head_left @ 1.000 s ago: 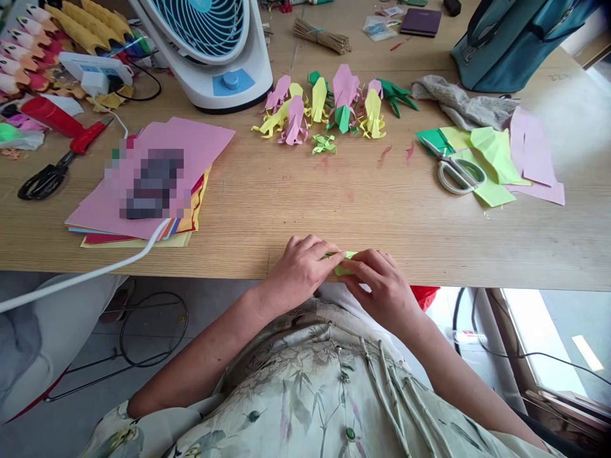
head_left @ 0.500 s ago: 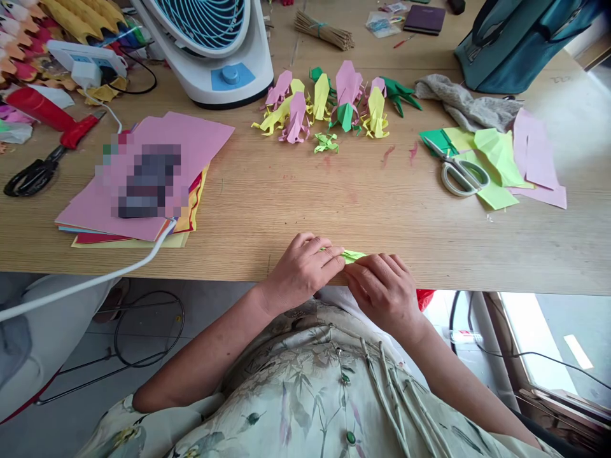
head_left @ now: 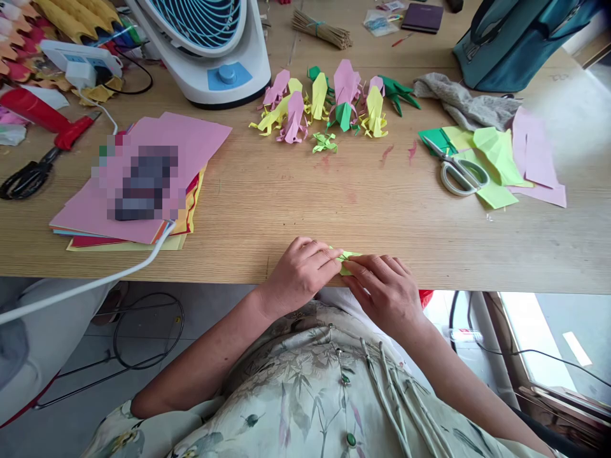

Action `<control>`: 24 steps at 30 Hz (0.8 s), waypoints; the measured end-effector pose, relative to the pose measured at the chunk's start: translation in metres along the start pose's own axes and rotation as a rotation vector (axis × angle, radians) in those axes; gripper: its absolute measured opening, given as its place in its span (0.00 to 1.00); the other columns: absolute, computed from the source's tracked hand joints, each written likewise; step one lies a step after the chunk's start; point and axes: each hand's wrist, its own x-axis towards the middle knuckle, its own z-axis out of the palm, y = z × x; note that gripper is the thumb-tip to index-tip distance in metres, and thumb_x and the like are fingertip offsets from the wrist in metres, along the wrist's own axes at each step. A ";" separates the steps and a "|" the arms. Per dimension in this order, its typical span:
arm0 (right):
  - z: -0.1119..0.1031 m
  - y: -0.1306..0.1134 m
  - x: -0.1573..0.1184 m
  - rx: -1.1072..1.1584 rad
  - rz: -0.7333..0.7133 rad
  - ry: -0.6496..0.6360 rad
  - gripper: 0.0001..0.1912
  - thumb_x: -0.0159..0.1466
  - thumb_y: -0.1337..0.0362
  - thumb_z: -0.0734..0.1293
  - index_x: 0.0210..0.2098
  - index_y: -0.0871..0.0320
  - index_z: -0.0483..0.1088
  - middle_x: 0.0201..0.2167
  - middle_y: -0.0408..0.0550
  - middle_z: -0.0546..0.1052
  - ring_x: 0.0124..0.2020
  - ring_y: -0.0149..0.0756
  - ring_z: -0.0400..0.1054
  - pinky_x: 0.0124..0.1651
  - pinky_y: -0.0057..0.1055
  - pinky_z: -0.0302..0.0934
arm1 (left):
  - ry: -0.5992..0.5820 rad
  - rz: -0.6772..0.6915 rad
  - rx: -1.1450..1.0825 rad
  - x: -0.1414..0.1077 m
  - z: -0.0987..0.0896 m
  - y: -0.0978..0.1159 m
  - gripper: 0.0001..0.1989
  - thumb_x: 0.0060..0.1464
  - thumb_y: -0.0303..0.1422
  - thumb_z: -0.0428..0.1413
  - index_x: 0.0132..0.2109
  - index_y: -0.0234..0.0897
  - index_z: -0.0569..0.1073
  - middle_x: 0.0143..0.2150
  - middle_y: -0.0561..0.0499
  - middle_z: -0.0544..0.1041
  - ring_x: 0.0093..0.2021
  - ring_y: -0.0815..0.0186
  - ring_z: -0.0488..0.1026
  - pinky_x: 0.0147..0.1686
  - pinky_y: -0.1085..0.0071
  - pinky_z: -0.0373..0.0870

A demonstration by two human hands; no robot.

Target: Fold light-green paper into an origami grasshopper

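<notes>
A small piece of folded light green paper [head_left: 344, 270] lies at the front edge of the wooden table [head_left: 248, 210], mostly covered by my fingers. My left hand [head_left: 305, 267] presses on its left side with fingers closed together. From the right, my right hand [head_left: 382, 286] pinches the paper, its fingertips nearly touching those of the left. Beyond the hands sits a small light green origami figure [head_left: 325, 142]. Behind it stand several origami figures in pink [head_left: 294, 117], yellow [head_left: 319, 97] and green [head_left: 344, 116].
On the left, a stack of coloured paper [head_left: 200, 137] carries a blurred-out dark object, with a white cable [head_left: 95, 289] across it. A fan [head_left: 224, 70] stands behind. Scissors [head_left: 461, 175] rest on paper sheets [head_left: 537, 152] at right, near a grey cloth [head_left: 463, 98] and teal bag [head_left: 506, 51].
The green paper now lies flatter and shows a broader face between my fingertips. My right fingers have shifted slightly left onto it, closer to the left hand.
</notes>
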 end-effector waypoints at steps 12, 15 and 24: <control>-0.006 -0.002 0.005 -0.076 -0.037 -0.069 0.06 0.67 0.68 0.66 0.44 0.56 0.72 0.39 0.47 0.79 0.35 0.35 0.67 0.38 0.35 0.54 | -0.086 -0.050 -0.106 0.003 -0.008 -0.004 0.08 0.67 0.28 0.51 0.44 0.36 0.75 0.52 0.49 0.80 0.50 0.65 0.73 0.48 0.65 0.64; -0.007 -0.001 0.007 -0.076 -0.062 -0.105 0.06 0.67 0.69 0.65 0.43 0.56 0.72 0.37 0.46 0.79 0.34 0.34 0.67 0.39 0.35 0.54 | -0.122 -0.032 -0.112 0.003 -0.009 -0.007 0.09 0.67 0.27 0.50 0.45 0.36 0.75 0.53 0.49 0.79 0.50 0.65 0.73 0.48 0.65 0.64; -0.004 -0.004 0.011 -0.070 -0.054 -0.070 0.04 0.65 0.70 0.67 0.40 0.56 0.72 0.36 0.47 0.78 0.33 0.34 0.67 0.38 0.35 0.55 | -0.126 0.010 -0.161 0.002 -0.009 -0.015 0.10 0.67 0.27 0.50 0.48 0.35 0.75 0.54 0.48 0.79 0.50 0.65 0.73 0.48 0.66 0.65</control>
